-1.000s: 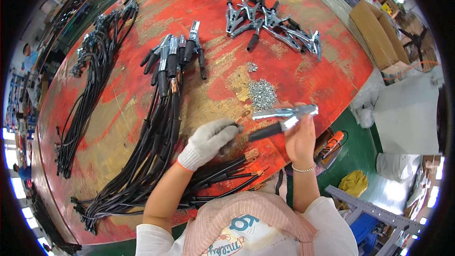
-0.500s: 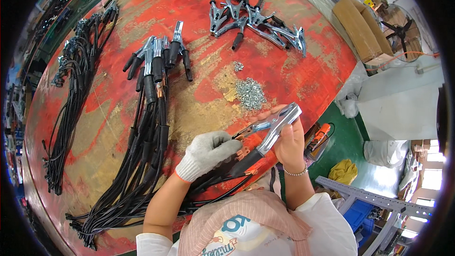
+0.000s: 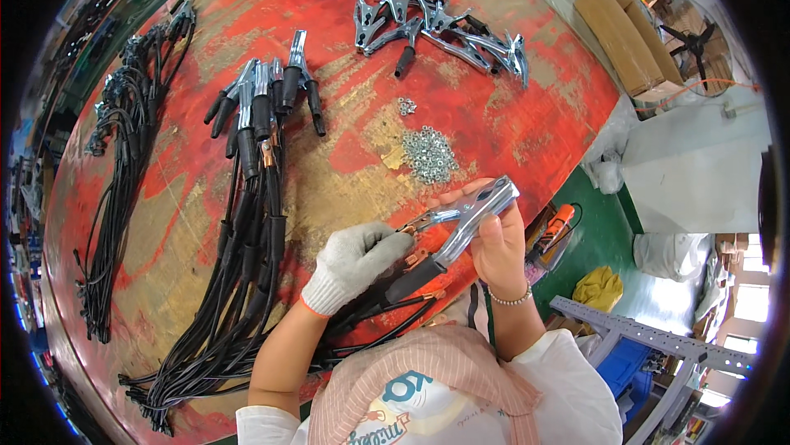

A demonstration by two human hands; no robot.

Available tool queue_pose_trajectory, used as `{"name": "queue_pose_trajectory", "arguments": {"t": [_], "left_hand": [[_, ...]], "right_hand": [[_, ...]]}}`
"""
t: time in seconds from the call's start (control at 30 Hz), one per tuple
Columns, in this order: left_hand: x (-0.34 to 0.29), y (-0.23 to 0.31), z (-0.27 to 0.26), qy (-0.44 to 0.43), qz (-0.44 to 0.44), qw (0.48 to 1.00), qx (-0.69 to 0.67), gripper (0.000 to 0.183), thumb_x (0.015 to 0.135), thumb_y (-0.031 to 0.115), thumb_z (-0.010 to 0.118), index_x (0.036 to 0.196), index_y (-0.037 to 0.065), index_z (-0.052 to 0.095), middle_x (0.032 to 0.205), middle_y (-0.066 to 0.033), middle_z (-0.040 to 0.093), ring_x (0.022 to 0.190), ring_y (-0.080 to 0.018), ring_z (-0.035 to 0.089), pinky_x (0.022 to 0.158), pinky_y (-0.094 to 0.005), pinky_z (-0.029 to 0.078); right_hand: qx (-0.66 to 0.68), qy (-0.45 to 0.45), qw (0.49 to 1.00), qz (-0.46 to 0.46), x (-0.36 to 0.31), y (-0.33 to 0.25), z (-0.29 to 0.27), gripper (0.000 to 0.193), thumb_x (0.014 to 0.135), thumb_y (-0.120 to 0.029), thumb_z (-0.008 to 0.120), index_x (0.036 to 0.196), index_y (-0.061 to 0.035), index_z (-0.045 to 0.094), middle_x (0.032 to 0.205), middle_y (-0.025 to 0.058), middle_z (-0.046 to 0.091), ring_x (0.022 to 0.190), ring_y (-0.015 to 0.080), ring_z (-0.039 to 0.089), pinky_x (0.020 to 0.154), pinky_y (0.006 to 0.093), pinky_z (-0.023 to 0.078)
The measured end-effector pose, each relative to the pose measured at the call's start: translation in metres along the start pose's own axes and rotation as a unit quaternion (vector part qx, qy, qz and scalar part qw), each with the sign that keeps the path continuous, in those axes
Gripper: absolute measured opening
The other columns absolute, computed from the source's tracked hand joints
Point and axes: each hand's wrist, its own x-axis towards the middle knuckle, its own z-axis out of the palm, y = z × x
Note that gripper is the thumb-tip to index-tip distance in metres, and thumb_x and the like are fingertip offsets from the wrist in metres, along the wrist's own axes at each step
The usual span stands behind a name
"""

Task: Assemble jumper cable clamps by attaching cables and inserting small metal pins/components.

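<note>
My right hand (image 3: 499, 249), bare with a beaded bracelet, holds a silver spring clamp (image 3: 476, 219) with its jaws pointing up and right. A black sleeve (image 3: 415, 278) covers one of the clamp's handles. My left hand (image 3: 355, 265), in a white knitted glove, closes thumb and fingers on a copper cable lug (image 3: 406, 232) by the clamp's other handle; the fingers partly hide it. Below, black cables (image 3: 387, 311) with copper ends run past my left wrist. A pile of small metal nuts (image 3: 429, 155) lies just beyond my hands, with a smaller cluster (image 3: 406, 106) behind.
Several silver clamps (image 3: 403, 25) with black handles lie at the back of the red, worn table (image 3: 346, 99). Bundled black cables with clamps (image 3: 247, 223) stretch along the left-centre; another bundle (image 3: 136, 165) lies farther left. To the right stand a cardboard box (image 3: 629, 37) and a fan (image 3: 695, 48).
The view has shifted slightly, so the table's things sit a little farther left and up. Both hands keep their hold at the clamp, with little visible movement.
</note>
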Motion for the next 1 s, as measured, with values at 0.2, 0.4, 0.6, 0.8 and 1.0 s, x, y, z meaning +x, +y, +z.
{"name": "queue_pose_trajectory", "arguments": {"t": [0.2,0.4,0.6,0.8,1.0], "left_hand": [[0.001,-0.005,0.003,0.001,0.005,1.000,0.004,0.035,0.090,0.035,0.062,0.098,0.002,0.070,0.072,-0.0054,0.065,0.066,-0.0094,0.058,0.061,-0.0269,0.047],[-0.002,0.007,0.001,0.008,0.008,0.999,0.031,0.032,0.092,0.032,0.060,0.095,0.001,0.069,0.073,-0.0049,0.065,0.067,-0.0089,0.058,0.061,-0.0265,0.046],[-0.002,0.011,0.003,0.022,0.030,0.995,0.089,0.035,0.092,0.035,0.058,0.106,0.005,0.068,0.082,-0.0125,0.069,0.075,-0.0204,0.068,0.069,-0.0319,0.052],[0.001,0.013,0.008,0.059,0.179,0.972,0.144,0.030,0.095,0.020,0.051,0.120,0.005,0.058,0.087,-0.0136,0.069,0.079,-0.0259,0.069,0.071,-0.0356,0.053],[0.021,-0.014,0.002,0.058,0.175,0.983,0.020,0.032,0.096,0.018,0.051,0.121,0.000,0.056,0.091,-0.0121,0.068,0.076,-0.0201,0.067,0.072,-0.0333,0.052]], "right_hand": [[0.013,0.006,1.000,0.023,0.000,0.001,-0.001,0.053,0.092,-0.040,0.062,0.123,-0.0006,0.044,0.116,0.0173,0.061,0.111,0.0296,0.060,0.096,0.0441,0.047],[0.020,0.011,1.000,0.021,0.001,-0.001,0.002,0.056,0.089,-0.042,0.066,0.122,-0.0011,0.045,0.115,0.0159,0.062,0.110,0.0267,0.061,0.095,0.0414,0.048],[0.009,0.002,1.000,0.029,0.000,-0.004,0.002,0.061,0.088,-0.045,0.065,0.121,0.0016,0.043,0.111,0.0193,0.063,0.110,0.0348,0.062,0.095,0.0472,0.050],[0.032,-0.012,0.998,0.052,0.009,-0.001,-0.003,0.057,0.086,-0.038,0.071,0.120,-0.0006,0.046,0.112,0.0154,0.062,0.109,0.0284,0.062,0.093,0.0420,0.051],[0.016,-0.095,0.993,0.062,0.049,0.003,-0.011,0.059,0.102,-0.049,0.032,0.132,0.0002,0.041,0.113,0.0159,0.062,0.110,0.0262,0.061,0.094,0.0396,0.047]]}}
